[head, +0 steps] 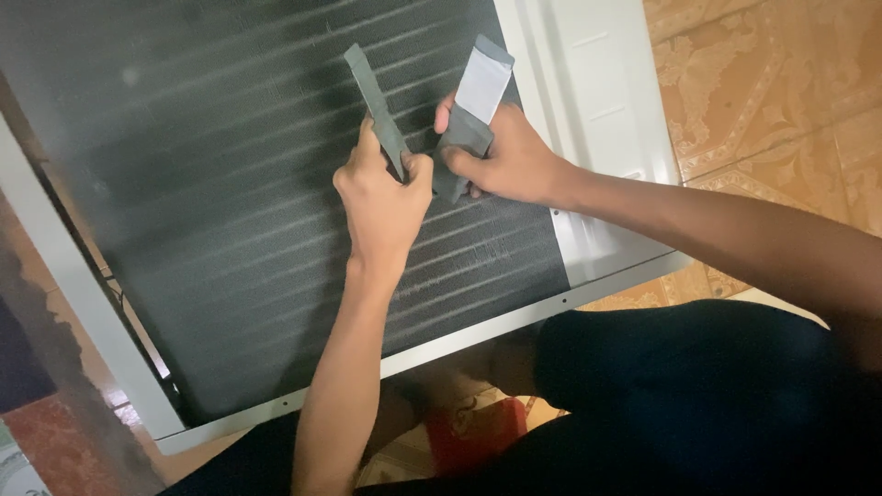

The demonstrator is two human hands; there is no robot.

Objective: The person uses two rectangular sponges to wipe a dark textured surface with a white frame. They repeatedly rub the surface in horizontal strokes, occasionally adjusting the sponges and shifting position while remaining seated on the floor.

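My left hand (381, 197) grips a narrow grey strip (370, 92) that sticks up above the fingers. My right hand (505, 156) pinches a second piece, a grey strip with a white backing (481, 87) partly peeled away at the top. Both hands hover close together over the dark finned coil (202, 184) of an air-conditioner unit lying flat. The two strips are apart, a few centimetres between them.
A white metal frame (597, 110) borders the coil on the right and along the near edge (459, 340). Patterned orange floor tiles (772, 83) lie to the right. My dark-clothed legs (698, 395) fill the lower right; a red object (473, 432) sits below the frame.
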